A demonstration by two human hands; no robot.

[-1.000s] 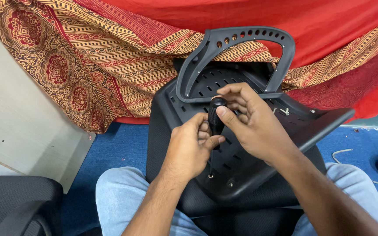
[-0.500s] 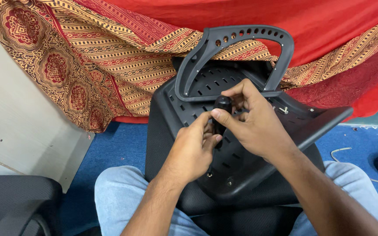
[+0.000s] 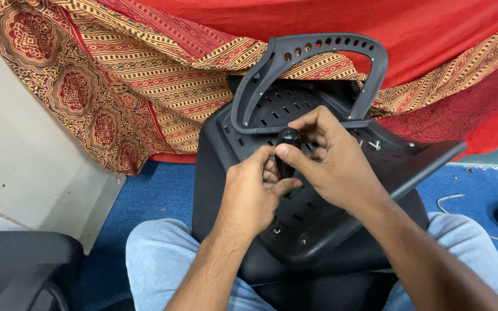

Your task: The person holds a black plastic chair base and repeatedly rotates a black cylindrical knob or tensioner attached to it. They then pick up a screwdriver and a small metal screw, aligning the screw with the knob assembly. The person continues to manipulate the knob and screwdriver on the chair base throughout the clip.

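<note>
Bottom of frame: both knees in light blue jeans (image 3: pixel 162 259), seated, with a black mesh chair seat cushion (image 3: pixel 260 265) resting across the lap. On top of it, tilted up toward the right, lies the black slotted plastic chair seat pan (image 3: pixel 318 213), underside up, with two bolts (image 3: pixel 289 236) showing near its lower edge. Lower left corner: part of another black chair (image 3: pixel 18 270). Centre frame: left hand (image 3: pixel 252 193) curled closed around the lower part of a black screwdriver handle (image 3: pixel 287 151), fingers wrapped, thumb across the front. Right hand (image 3: pixel 332 164) closed over the rounded top of the same handle, thumb tip pressed on its left side, remaining fingers bent over the far side. The screwdriver stands roughly upright on the pan, its shaft running down below the left hand toward one bolt; the tip itself is too small to make out. Just beyond the hands: a curved black plastic backrest bracket (image 3: pixel 318 49) with a row of round holes, rising from the pan. Right of it, small loose screws (image 3: pixel 374 145) on the pan. Floor: blue carpet (image 3: pixel 157 190); a white cable (image 3: pixel 451 201) at right. Top of frame: patterned red and gold cloth (image 3: pixel 116 75) draped beside plain red fabric (image 3: pixel 433 29). Left edge: pale panel (image 3: pixel 12 150).
</note>
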